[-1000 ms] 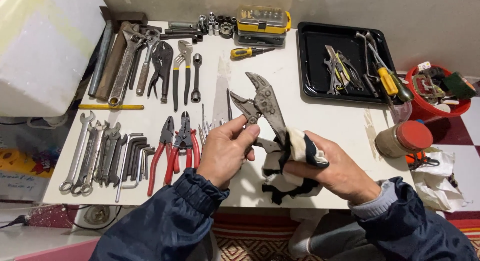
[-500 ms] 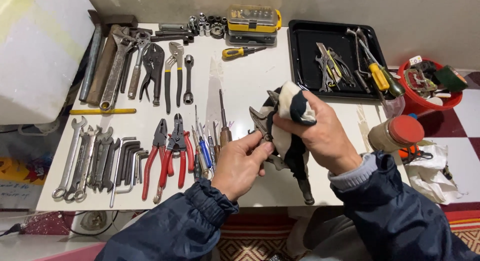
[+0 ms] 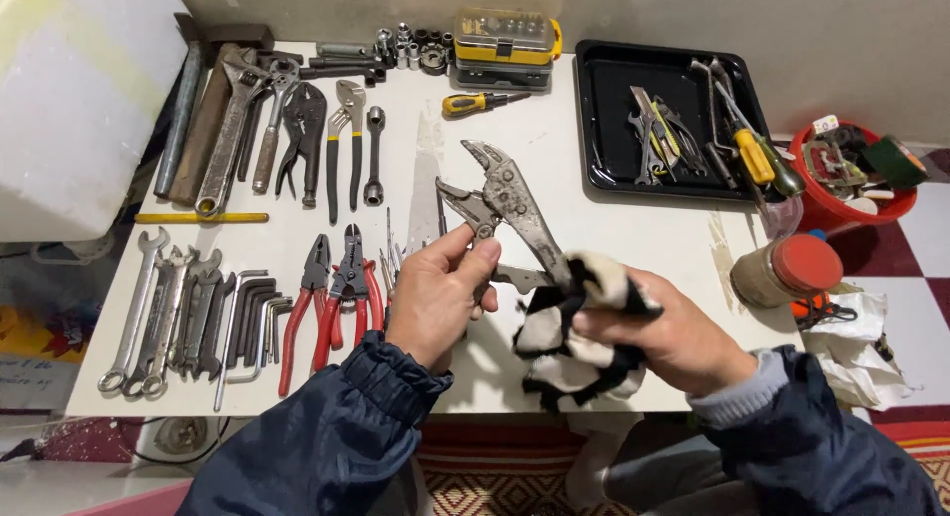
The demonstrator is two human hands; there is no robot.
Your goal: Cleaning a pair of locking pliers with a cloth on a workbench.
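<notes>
Metal locking pliers (image 3: 507,201) hang over the middle of the white table (image 3: 633,234), jaws apart and pointing away from me. My left hand (image 3: 435,296) pinches the lower jaw and body of the pliers. My right hand (image 3: 665,336) grips a black-and-white cloth (image 3: 574,340) wrapped around the pliers' handles. Both sleeves are dark blue.
Wrenches (image 3: 163,313), hex keys (image 3: 252,313) and red-handled pliers (image 3: 332,303) lie in rows at the left. A black tray (image 3: 606,110) of screwdrivers sits at the back right, a yellow bit case (image 3: 505,43) behind. A red-lidded jar (image 3: 787,271) and red bucket (image 3: 851,185) stand right.
The pliers' jaws came back into view, tilted up and left. My right hand with the cloth slid down from the head to the handles. My left hand shifted to the lower jaw.
</notes>
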